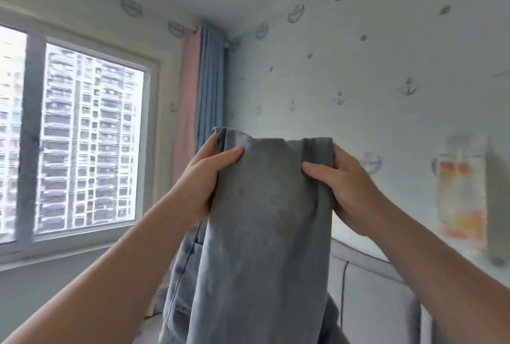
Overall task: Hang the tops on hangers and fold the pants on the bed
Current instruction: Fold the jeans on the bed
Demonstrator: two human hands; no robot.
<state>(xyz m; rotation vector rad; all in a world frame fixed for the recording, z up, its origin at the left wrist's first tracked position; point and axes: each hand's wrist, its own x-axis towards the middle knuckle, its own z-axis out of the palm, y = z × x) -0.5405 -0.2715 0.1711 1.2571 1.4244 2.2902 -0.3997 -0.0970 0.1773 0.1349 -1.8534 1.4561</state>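
A pair of grey denim pants (265, 233) hangs in the air in front of me, held up at chest height by its top edge. My left hand (204, 178) grips the left corner of that edge, thumb on the near side of the cloth. At the right corner, my right hand (345, 180) pinches the fabric in the same way. The cloth drops straight down and runs out of the bottom of the view. The bed surface and any hangers are out of sight.
A padded grey headboard (372, 285) stands low on the right, below a wall with anchor patterns. A large window (91, 136) fills the left, with pink and blue curtains (204, 86) beside it. A ledge on the right carries a blurred orange-and-white box (461, 197).
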